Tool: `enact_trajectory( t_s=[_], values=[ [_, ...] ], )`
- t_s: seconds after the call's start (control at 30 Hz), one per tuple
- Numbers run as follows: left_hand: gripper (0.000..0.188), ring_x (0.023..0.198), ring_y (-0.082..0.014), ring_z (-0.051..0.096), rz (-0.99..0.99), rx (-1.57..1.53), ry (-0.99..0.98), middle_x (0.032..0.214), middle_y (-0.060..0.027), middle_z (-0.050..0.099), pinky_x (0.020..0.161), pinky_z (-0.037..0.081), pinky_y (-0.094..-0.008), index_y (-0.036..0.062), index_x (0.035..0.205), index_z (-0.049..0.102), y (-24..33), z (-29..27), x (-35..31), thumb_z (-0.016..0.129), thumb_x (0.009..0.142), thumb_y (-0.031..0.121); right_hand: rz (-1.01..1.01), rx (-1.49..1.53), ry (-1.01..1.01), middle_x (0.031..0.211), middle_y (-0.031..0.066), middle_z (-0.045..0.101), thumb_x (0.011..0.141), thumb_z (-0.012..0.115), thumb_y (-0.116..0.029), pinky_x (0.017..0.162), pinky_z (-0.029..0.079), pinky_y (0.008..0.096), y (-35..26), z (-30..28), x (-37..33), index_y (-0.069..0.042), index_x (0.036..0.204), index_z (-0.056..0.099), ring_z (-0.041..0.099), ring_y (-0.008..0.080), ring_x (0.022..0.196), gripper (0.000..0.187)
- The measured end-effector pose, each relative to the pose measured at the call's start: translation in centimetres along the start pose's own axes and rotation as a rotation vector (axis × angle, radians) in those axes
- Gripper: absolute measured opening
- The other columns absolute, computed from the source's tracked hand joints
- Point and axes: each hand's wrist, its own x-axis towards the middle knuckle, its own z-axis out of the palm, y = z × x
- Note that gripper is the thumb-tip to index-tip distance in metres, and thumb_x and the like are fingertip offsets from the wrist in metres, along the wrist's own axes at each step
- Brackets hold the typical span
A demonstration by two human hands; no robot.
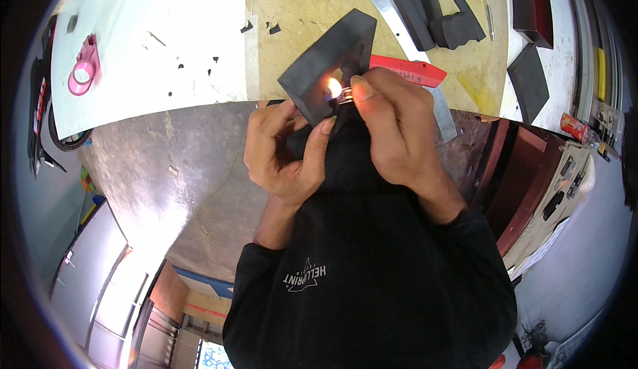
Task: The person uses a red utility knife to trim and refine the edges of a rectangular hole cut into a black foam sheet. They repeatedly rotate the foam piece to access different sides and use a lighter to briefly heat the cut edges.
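Note:
My left hand (287,153) is closed on the lower left edge of a dark grey box-shaped piece (325,53), made of what looks like foam sheet. The piece is tilted, its hollow side turned toward my right hand (402,123). In that hand is a lighter (346,94), mostly hidden by my fingers; only its metal top shows. A lit flame (333,88) burns at the inner corner of the piece, close to my left thumb. Both hands are over the near edge of the worktable (199,96).
Behind my right hand lies a red flat tool (419,71) across a metal ruler (444,113). Dark offcuts (458,30), a dark red box (531,10) and a black panel (530,83) lie at the right. A pink tape dispenser (83,70) is far left. Small black scraps dot the table.

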Motion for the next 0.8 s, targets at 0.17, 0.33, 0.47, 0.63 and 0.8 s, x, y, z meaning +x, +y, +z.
enact_trajectory(
  t_s=[0.17,0.33,0.47,0.63,0.8],
  values=[
    [0.041,0.091,-0.0165,0.06,-0.173,-0.278,0.013,0.102,-0.0131,0.053,0.074,0.057,-0.0238,-0.0102,0.115,0.052,0.5,0.0,-0.1,0.067,0.076,-0.014,-0.059,0.247,-0.146,0.063,0.0022,0.048,0.07,0.067,-0.011,0.053,0.032,0.0217,-0.8,-1.4,-0.4,0.004,0.12,0.054,0.044,0.008,0.058,0.054],
    [0.04,0.093,-0.0162,0.06,-0.258,-0.355,-0.007,0.102,-0.0116,0.052,0.076,0.057,-0.024,-0.0106,0.116,0.052,0.7,0.1,-0.1,0.064,0.078,-0.016,-0.174,0.205,-0.17,0.058,-0.0008,0.043,0.065,0.074,-0.014,0.047,0.03,0.0211,-0.8,-0.6,-0.4,0.001,0.133,0.05,0.04,0.0064,0.05,0.074],
    [0.039,0.095,-0.0177,0.061,-0.251,-0.348,-0.025,0.102,-0.0124,0.053,0.077,0.057,-0.0248,-0.0114,0.115,0.052,0.5,0.0,-0.3,0.064,0.078,-0.015,-0.22,0.171,-0.217,0.068,0.0063,0.05,0.066,0.075,-0.017,0.051,0.037,0.024,-0.4,-0.6,-0.2,0.0,0.131,0.052,0.049,0.0109,0.056,0.071],
    [0.039,0.097,-0.0191,0.061,-0.231,-0.364,-0.025,0.104,-0.0143,0.054,0.078,0.057,-0.0261,-0.0119,0.116,0.05,0.3,0.0,-0.4,0.063,0.08,-0.015,-0.155,0.096,-0.3,0.091,0.0198,0.067,0.068,0.077,-0.019,0.061,0.053,0.0285,-0.8,-1.6,-0.5,0.001,0.128,0.054,0.068,0.0204,0.072,0.067],
    [0.039,0.096,-0.02,0.062,-0.296,-0.427,0.029,0.105,-0.0157,0.058,0.083,0.055,-0.0282,-0.0107,0.118,0.048,0.4,0.0,-0.2,0.062,0.082,-0.013,-0.095,0.08,-0.313,0.079,0.0141,0.066,0.067,0.08,-0.02,0.054,0.048,0.0276,-1.1,-2.1,-1.0,0.0,0.117,0.062,0.062,0.0177,0.06,0.057]
  ],
)
